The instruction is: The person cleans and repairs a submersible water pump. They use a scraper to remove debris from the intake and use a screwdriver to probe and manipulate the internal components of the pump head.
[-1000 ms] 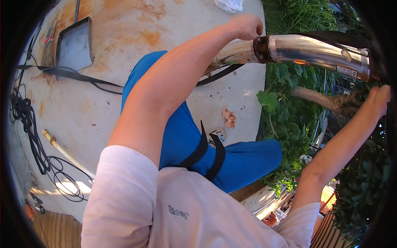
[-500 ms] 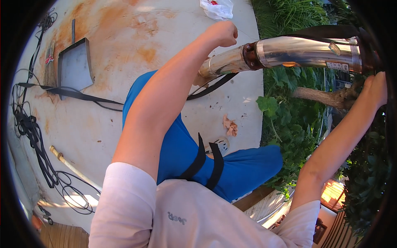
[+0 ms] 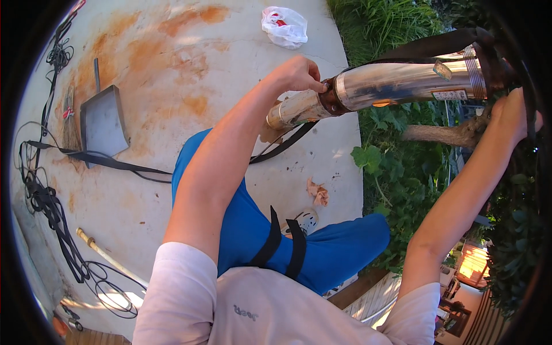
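A shiny metal pipe point(image 3: 402, 83) hangs level at chest height, slung in black straps point(image 3: 454, 43). A narrower metal piece point(image 3: 293, 110) joins its left end at a rusty ring point(image 3: 330, 99). My left hand point(image 3: 296, 75) pinches that ring from above with its fingers closed on it. My right hand point(image 3: 512, 118) reaches up just under the pipe's right end, by the strap. Its fingers run into the dark rim of the picture, so its grip is hidden.
I stand on a rust-stained concrete slab point(image 3: 172, 69) whose edge drops off beside green plants point(image 3: 391, 172). On it lie a grey metal pan point(image 3: 103, 123), a black strap point(image 3: 115, 164), coiled cables point(image 3: 46, 207), a pole point(image 3: 106, 259) and a white bag point(image 3: 284, 26).
The pipe and my left hand have slid down and left in the picture. My left hand stays at the rusty ring and my right arm stays raised.
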The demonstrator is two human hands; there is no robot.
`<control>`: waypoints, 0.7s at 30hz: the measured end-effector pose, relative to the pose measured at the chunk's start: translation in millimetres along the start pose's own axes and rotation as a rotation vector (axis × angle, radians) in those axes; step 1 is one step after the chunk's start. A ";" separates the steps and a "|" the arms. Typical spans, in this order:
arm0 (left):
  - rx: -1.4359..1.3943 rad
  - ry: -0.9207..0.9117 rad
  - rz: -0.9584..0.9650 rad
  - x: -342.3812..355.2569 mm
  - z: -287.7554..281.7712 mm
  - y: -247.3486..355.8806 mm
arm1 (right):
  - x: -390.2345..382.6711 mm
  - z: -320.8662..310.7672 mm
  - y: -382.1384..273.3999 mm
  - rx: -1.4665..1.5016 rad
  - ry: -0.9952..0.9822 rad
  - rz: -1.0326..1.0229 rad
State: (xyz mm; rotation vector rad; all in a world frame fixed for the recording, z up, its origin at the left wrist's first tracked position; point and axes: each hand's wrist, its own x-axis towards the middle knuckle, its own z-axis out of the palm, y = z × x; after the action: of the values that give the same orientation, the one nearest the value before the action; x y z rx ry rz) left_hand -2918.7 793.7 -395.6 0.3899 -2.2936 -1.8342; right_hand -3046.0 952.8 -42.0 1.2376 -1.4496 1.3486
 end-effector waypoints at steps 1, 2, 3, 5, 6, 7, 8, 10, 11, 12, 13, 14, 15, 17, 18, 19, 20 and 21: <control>0.013 0.011 -0.012 1.4 2.3 -1.6 | 0.1 0.8 0.7 0.004 -0.003 0.003; 0.026 0.022 -0.024 2.4 5.5 -3.5 | -1.3 1.0 1.8 0.003 -0.005 0.009; 0.032 0.024 -0.018 2.0 7.8 -4.6 | -2.8 1.9 3.2 0.005 -0.007 0.014; 0.050 0.074 -0.036 0.0 6.6 -3.8 | -2.6 7.0 1.7 0.019 -0.014 0.022; 0.069 0.082 -0.010 2.8 2.8 -8.0 | -1.6 10.1 0.5 0.026 -0.014 0.027; 0.072 0.088 0.018 6.0 -0.1 -1.0 | 2.9 9.5 -4.3 0.030 -0.043 0.024; 0.091 0.065 0.042 8.5 -2.4 7.2 | 3.2 13.3 -7.9 0.036 0.027 0.015; 0.110 0.029 0.068 7.1 -6.9 18.2 | 8.2 11.5 -9.7 0.025 0.006 -0.011; 0.110 0.013 0.077 9.0 -10.1 27.3 | 12.3 12.3 -14.2 0.054 0.024 0.017; 0.074 -0.015 0.052 9.1 -9.3 6.6 | -3.8 9.7 0.5 0.032 0.038 0.010; 0.047 -0.048 0.044 8.5 -11.9 7.9 | -2.2 7.4 -0.9 -0.037 0.043 -0.009; -0.021 -0.067 0.054 9.5 -13.1 9.0 | -2.6 3.0 -4.0 -0.046 0.036 0.031; -0.083 -0.081 0.062 8.4 -14.9 4.9 | -7.5 4.8 -11.6 -0.046 0.033 0.071; -0.170 -0.095 0.023 10.3 -12.7 -7.5 | -10.1 18.5 -30.5 0.176 0.015 0.153; -0.219 -0.111 0.024 7.8 -8.2 -8.2 | -13.8 20.6 -34.0 0.208 -0.007 0.163; -0.263 -0.127 0.012 2.2 -3.9 -11.4 | -19.2 22.7 -36.4 0.243 -0.025 0.180; -0.311 -0.125 -0.001 0.5 -0.5 -15.6 | -19.7 22.0 -37.8 0.217 -0.022 0.175; -0.359 -0.120 -0.025 -1.6 1.1 -18.6 | -21.1 21.5 -39.6 0.195 -0.019 0.181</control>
State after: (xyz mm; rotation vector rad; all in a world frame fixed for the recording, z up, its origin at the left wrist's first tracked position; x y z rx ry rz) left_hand -2915.8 791.4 -414.0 0.2591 -1.9738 -2.2796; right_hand -3001.4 936.1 -56.3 1.2684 -1.5006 1.6364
